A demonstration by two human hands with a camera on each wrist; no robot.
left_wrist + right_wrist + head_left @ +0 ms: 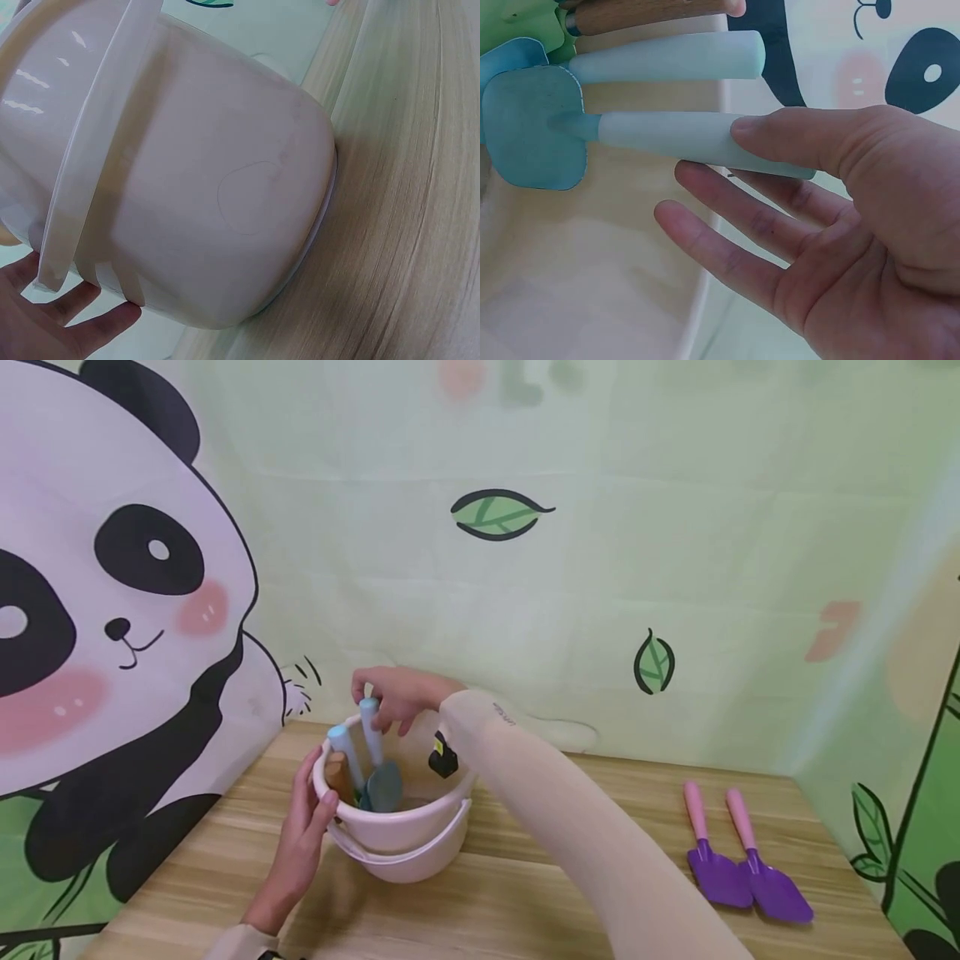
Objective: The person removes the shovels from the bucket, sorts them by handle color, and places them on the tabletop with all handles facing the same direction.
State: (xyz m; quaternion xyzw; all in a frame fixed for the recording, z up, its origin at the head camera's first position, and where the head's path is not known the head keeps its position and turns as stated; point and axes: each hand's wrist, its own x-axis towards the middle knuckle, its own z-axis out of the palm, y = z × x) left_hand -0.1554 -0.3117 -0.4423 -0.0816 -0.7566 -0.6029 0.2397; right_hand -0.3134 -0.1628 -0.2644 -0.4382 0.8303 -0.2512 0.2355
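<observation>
My right hand (405,693) pinches a blue shovel (667,137) inside the bucket (397,833) my left hand (303,827) grips. Another tool (347,752) stands between.

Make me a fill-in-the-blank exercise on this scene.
The left hand holds the round white plastic bucket while the ____ hand pinches a pale-handled blue shovel.
The purple-bladed shovels on the brown wooden table have ____ handles.
On the green backdrop, the large cartoon panda has eye patches coloured ____.
Missing words: right; pink; black.
</observation>
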